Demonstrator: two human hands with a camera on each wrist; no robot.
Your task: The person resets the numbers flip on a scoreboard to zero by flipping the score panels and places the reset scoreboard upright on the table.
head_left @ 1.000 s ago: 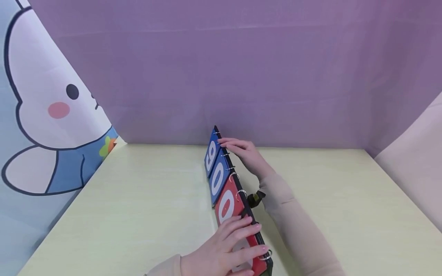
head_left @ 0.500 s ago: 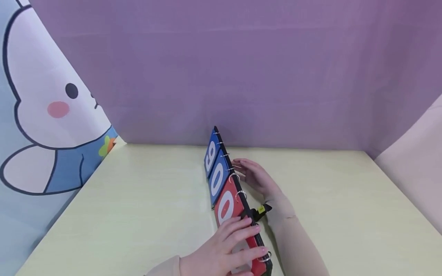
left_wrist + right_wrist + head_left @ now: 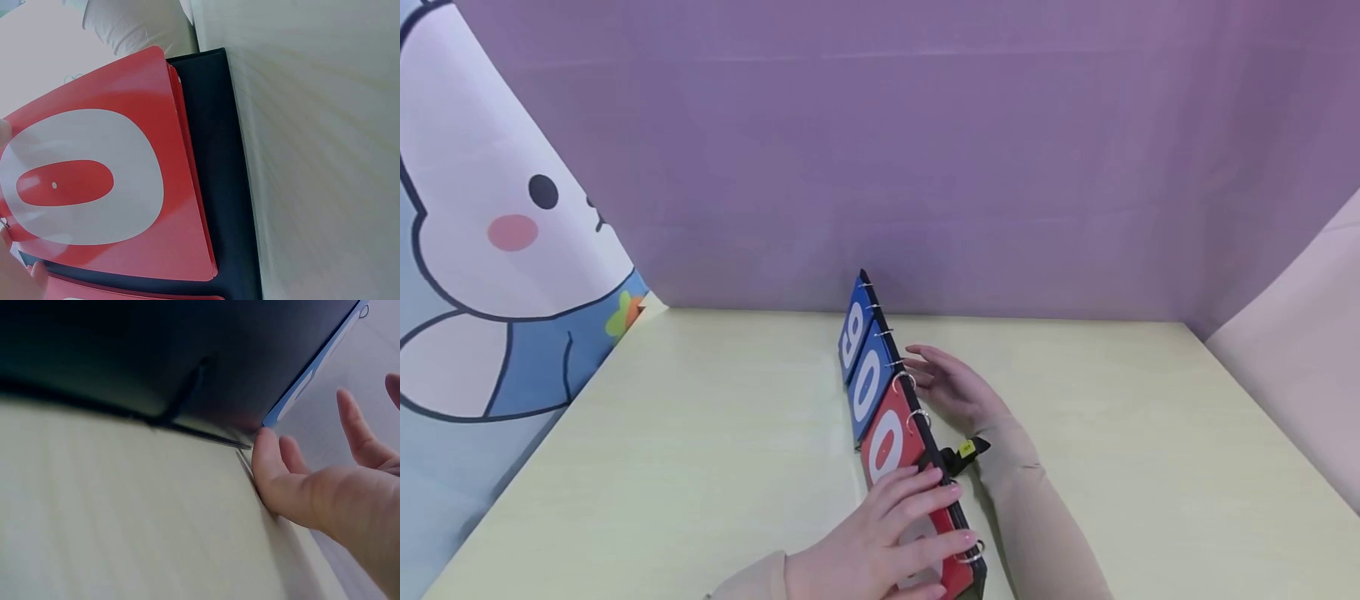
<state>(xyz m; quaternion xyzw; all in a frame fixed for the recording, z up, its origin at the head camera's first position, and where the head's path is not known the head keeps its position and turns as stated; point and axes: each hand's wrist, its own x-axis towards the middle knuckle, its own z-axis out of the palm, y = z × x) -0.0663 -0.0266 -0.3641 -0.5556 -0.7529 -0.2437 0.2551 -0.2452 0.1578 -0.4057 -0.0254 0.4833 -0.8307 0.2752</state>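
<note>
A flip scoreboard (image 3: 887, 437) stands on edge, running away from me, with blue and red number cards on metal rings. My left hand (image 3: 876, 533) lies across the nearest red card, its extended fingers touching the board's top edge. In the left wrist view, that red card (image 3: 131, 253) shows a white 0, and fingers (image 3: 19, 275) appear at the left border. My right hand (image 3: 958, 390) is behind the board, fingers loosely bent and holding nothing. The right wrist view has it beside the dark back (image 3: 125, 356), one digit right at the lower corner.
The pale table (image 3: 715, 425) extends on both sides of the board. A purple cloth (image 3: 880, 167) hangs behind it, and a cartoon-printed cloth (image 3: 467, 267) is at the left. A black wrist strap piece (image 3: 964, 454) sits by my right wrist.
My right hand has left the top edge by the far blue cards and come lower and nearer behind the board. The left hand stays on the red card.
</note>
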